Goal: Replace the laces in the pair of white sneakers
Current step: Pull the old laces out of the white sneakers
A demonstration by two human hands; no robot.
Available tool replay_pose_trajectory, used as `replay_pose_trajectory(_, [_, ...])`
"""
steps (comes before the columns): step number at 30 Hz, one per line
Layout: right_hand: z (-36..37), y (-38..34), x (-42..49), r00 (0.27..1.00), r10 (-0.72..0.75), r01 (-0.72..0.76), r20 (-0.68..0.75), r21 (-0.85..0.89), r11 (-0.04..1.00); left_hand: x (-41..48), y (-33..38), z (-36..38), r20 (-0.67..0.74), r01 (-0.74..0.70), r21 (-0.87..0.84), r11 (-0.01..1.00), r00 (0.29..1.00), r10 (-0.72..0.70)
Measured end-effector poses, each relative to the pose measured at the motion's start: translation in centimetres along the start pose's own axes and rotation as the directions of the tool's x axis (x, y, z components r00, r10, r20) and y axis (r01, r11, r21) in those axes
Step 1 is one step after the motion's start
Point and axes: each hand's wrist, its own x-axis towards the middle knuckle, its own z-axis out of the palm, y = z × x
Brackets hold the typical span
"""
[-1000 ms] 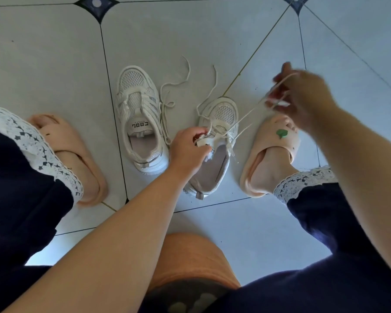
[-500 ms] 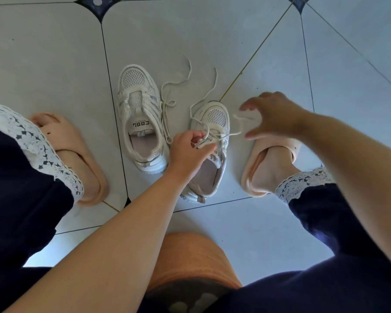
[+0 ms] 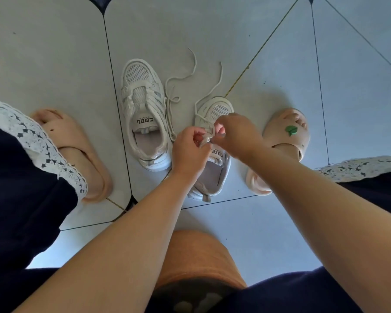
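Your right hand has returned to the centre shoe; it and your left hand pinch its lace. The other shoe looks unlaced; much remains.

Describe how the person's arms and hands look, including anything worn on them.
The left arm and right arm are bare, no sleeves in view. The left hand and right hand wear no gloves; no watch, bracelet or ring shows.

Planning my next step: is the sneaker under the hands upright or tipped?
Upright: the sneaker sits sole-down on the floor, opening up; left hand and right hand pinch its lace.
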Motion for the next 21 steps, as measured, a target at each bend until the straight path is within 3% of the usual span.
replay_pose_trajectory(6, [-0.8, 0.0, 0.2, 1.000, 0.009, -0.008, 0.011, -0.058, 0.998, -0.1, 0.1, -0.4, 0.000, -0.018, -0.015, 1.000, 1.000, 0.018])
replay_pose_trajectory(11, [-0.1, -0.1, -0.8, 0.996, -0.030, 0.014, -0.087, -0.179, 0.984, -0.1, 0.3, -0.4, 0.006, -0.041, 0.011, 0.999, 0.999, 0.041])
replay_pose_trajectory(14, [0.5, 0.2, -1.3, 0.961, 0.164, -0.144, -0.224, 0.104, 0.984, 0.0, 0.3, -0.4, 0.007, -0.031, 0.018, 0.999, 0.999, 0.031])
replay_pose_trajectory(17, [0.5, 0.6, -1.4, 0.863, 0.461, -0.314, -0.206, 0.496, 0.809, 0.1, 0.4, -0.4, 0.002, -0.025, 0.022, 0.999, 1.000, 0.025])
replay_pose_trajectory(19, [0.0, 1.1, -1.5, 0.893, 0.441, -0.331, -0.092, 0.531, 0.780, 0.0, 0.4, -0.4, 0.002, -0.017, 0.000, 1.000, 1.000, 0.017])
replay_pose_trajectory(21, [-1.0, 1.3, -1.5, 0.952, 0.305, -0.264, -0.004, 0.490, 0.831, 0.0, 0.4, -0.5, 0.004, 0.004, -0.032, 0.999, 1.000, -0.004])
